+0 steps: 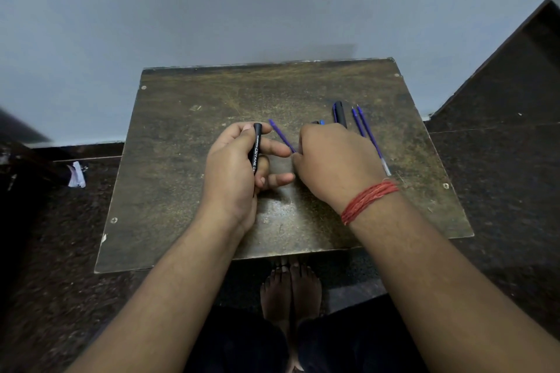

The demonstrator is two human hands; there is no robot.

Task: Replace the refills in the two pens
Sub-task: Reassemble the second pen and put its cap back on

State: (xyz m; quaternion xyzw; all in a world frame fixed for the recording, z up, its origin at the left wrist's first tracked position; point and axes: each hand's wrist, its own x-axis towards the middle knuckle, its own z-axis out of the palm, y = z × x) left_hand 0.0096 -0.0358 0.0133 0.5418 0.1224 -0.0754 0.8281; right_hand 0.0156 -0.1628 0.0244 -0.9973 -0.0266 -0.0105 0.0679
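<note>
My left hand (233, 169) is closed around a black pen barrel (256, 148) with white lettering, held upright over the middle of the small brown table (181, 191). My right hand (336, 163) pinches the near end of a blue refill (280, 134), which slants away to the upper left between the two hands. Behind my right hand lie a second black and blue pen (339, 113) and small pen parts (318, 122), partly hidden. To the right of that pen, two blue refills (365, 130) lie side by side on the table.
The table stands against a pale grey wall (272, 9) on a dark speckled floor (500, 191). A crumpled white scrap (77, 175) lies on the floor at the left. My bare feet (291, 288) show under the table's near edge.
</note>
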